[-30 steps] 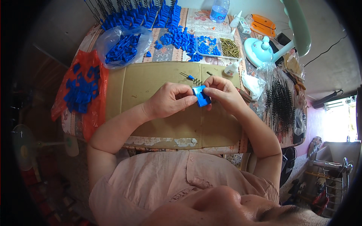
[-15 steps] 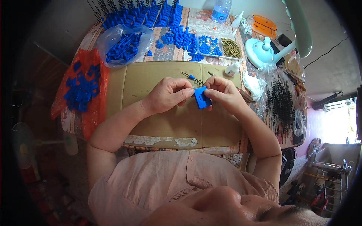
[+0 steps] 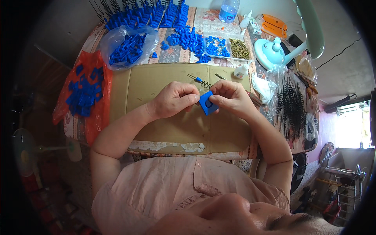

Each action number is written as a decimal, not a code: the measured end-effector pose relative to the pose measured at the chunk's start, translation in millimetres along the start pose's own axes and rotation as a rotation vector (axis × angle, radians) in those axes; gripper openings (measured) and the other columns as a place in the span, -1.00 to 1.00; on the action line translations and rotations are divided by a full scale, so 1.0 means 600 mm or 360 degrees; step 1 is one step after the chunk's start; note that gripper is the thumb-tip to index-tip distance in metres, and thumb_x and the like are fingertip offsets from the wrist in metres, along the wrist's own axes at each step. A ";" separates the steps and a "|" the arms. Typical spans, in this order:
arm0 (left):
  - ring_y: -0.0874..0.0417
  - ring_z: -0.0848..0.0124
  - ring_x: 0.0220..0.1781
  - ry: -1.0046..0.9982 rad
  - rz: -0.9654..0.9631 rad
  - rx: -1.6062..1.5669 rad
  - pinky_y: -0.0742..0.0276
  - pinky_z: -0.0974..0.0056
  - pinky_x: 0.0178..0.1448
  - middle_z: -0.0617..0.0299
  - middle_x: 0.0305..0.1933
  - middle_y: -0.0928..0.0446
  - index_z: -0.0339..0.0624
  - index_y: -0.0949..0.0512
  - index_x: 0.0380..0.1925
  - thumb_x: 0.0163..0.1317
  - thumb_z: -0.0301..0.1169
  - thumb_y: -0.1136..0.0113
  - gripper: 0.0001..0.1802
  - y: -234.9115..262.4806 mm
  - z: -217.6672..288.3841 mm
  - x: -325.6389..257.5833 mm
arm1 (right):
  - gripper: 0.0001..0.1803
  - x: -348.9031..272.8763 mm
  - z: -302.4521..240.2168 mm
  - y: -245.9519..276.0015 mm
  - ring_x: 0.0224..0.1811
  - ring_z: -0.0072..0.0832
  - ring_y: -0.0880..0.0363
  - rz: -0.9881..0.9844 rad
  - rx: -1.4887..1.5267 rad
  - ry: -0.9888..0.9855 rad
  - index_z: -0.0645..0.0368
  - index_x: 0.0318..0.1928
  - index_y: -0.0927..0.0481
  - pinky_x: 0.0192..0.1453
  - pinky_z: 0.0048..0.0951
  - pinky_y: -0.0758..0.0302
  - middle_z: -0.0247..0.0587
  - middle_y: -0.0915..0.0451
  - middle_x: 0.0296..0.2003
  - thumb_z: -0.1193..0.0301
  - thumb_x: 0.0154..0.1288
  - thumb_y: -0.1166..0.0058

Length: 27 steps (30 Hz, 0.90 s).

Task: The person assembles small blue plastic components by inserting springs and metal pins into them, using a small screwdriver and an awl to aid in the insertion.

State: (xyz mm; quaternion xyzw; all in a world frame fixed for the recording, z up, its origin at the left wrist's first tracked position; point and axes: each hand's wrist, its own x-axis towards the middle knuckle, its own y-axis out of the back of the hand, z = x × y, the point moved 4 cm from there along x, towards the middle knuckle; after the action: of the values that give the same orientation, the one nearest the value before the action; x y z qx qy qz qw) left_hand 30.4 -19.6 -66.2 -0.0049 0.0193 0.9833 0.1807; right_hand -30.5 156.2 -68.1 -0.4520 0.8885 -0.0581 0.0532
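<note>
Between my hands, above the cardboard, is a small square blue plastic plate (image 3: 205, 105) with a rounded recess in its face. My right hand (image 3: 232, 97) pinches its upper right edge between thumb and fingers. At the plate's left corner, my left hand (image 3: 175, 98) has thumb and forefinger pressed together; whatever they pinch is hidden. Just beyond the hands lies a black coil spring (image 3: 205, 84) with a blue cone-shaped piece (image 3: 198, 80) and thin prongs at its end. A short dark pen-like rod (image 3: 220, 76) rests to the right of it.
The cardboard sheet (image 3: 156, 135) covers the table's near middle. A red bag (image 3: 105, 117) of blue plates lies left, and a clear bag (image 3: 150, 39) of blue pieces behind. A small white bottle (image 3: 241, 71), parts box (image 3: 229, 58), lamp base (image 3: 270, 55) and black springs (image 3: 290, 109) stand right.
The blue plate has turned and tilted in my right hand, shifting slightly left. My left fingertips have drawn back a little to the left.
</note>
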 end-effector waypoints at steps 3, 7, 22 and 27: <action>-0.45 0.65 -0.51 0.0033 -0.0009 0.0008 -0.35 0.47 -0.44 0.39 -0.56 -0.46 -0.24 -0.54 -0.46 0.26 -0.41 -0.06 -0.83 -0.001 -0.001 0.000 | -0.81 0.000 0.001 0.001 -0.39 -0.62 -0.59 0.0010 -0.0029 -0.0025 0.29 -0.18 -0.50 -0.38 -0.58 -0.56 -0.27 -0.61 -0.35 0.46 0.28 -0.18; -0.45 0.65 -0.51 0.0042 0.0007 0.0064 -0.36 0.46 -0.44 0.38 -0.55 -0.47 -0.25 -0.54 -0.46 0.25 -0.42 -0.07 -0.84 -0.004 0.005 0.000 | -0.82 -0.002 0.003 0.004 -0.37 -0.64 -0.58 -0.0011 -0.0112 -0.0077 0.28 -0.19 -0.52 -0.35 -0.58 -0.57 -0.30 -0.60 -0.34 0.46 0.26 -0.20; -0.48 0.66 -0.42 0.0033 -0.0006 0.0013 -0.41 0.47 -0.39 0.38 -0.44 -0.52 -0.24 -0.54 -0.37 0.26 -0.40 -0.17 -0.87 -0.009 -0.006 0.003 | -0.85 -0.007 -0.009 -0.018 -0.34 -0.72 -0.52 -0.0007 -0.0362 -0.0086 0.29 -0.24 -0.57 -0.30 -0.61 -0.51 -0.38 -0.60 -0.37 0.49 0.22 -0.22; -0.57 0.60 -0.26 0.0125 -0.0088 -0.0299 -0.58 0.44 -0.20 0.33 -0.28 -0.55 -0.26 -0.50 -0.25 0.27 -0.45 -0.17 -0.88 -0.015 0.002 0.003 | -0.87 -0.006 -0.004 -0.015 -0.35 -0.75 -0.51 0.0074 -0.0312 -0.0049 0.27 -0.31 -0.56 -0.32 -0.62 -0.49 -0.41 -0.58 -0.41 0.48 0.22 -0.23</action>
State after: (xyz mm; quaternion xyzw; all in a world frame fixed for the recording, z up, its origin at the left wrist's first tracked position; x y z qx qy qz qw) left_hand 32.1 -10.5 -65.6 -0.0610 -0.0661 0.9745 0.2054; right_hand -21.6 153.8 -64.1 -0.4352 0.8992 0.0374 0.0237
